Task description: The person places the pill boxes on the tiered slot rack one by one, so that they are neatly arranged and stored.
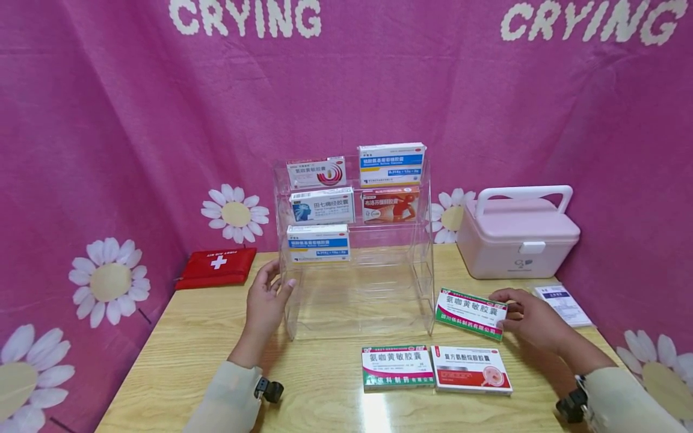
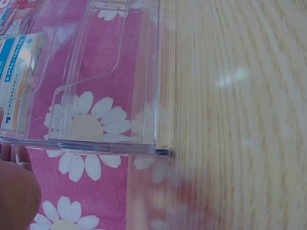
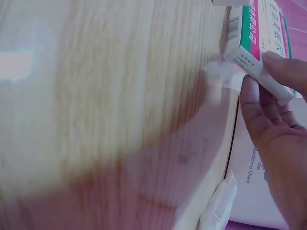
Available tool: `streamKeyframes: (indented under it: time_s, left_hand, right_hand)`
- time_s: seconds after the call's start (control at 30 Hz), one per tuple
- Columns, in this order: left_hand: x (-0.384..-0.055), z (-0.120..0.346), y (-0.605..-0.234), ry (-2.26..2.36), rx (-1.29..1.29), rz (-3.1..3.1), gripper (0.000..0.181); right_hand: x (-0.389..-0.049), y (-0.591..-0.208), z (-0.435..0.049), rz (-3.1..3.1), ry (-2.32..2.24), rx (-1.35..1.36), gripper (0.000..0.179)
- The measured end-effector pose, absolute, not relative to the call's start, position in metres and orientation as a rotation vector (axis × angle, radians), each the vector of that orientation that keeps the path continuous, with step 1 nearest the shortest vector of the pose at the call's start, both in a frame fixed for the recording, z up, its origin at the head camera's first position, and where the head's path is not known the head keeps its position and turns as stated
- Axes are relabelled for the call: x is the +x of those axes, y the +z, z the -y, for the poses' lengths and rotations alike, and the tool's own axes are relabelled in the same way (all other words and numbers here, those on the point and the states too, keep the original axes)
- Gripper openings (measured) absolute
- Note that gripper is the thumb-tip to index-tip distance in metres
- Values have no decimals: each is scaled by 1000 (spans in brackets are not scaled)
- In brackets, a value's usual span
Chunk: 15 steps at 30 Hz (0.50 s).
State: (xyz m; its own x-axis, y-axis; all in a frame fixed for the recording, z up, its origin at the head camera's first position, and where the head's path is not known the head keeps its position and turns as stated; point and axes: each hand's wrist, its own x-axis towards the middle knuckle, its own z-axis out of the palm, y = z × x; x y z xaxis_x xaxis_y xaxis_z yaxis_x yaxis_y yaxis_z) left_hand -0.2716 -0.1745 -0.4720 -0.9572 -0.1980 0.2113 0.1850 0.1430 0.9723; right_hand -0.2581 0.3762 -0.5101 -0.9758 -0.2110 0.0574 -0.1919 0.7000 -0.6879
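Note:
A green, white and pink medicine box [image 1: 470, 313] is pinched at its right end by my right hand [image 1: 533, 319], thumb in front and fingers behind. The same box [image 3: 261, 38] shows its white end flap in the right wrist view. My left hand [image 1: 267, 297] grips the left side edge of a clear acrylic display rack [image 1: 357, 307]. On the rack's tiers stand several boxes: a white and red box [image 1: 316, 173], two blue and white boxes [image 1: 392, 165], a white box with a blue head picture [image 1: 322, 206] and an orange-red box [image 1: 390, 205].
On the table before the rack lie another green and white box [image 1: 397, 367] and a white and red box [image 1: 471, 368]. A pink medicine chest [image 1: 517, 240] stands at the right, near a plastic-wrapped packet [image 1: 563, 305]. A red first aid pouch [image 1: 218, 268] lies at the left.

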Motion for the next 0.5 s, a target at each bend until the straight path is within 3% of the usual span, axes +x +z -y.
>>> streamKeyframes:
  time_s: [0.5]
  left_hand:
    - [-271, 175, -471, -1906, 39, 2158, 59]
  right_hand:
    - [-251, -502, -388, -3003, -1279, -265, 35]
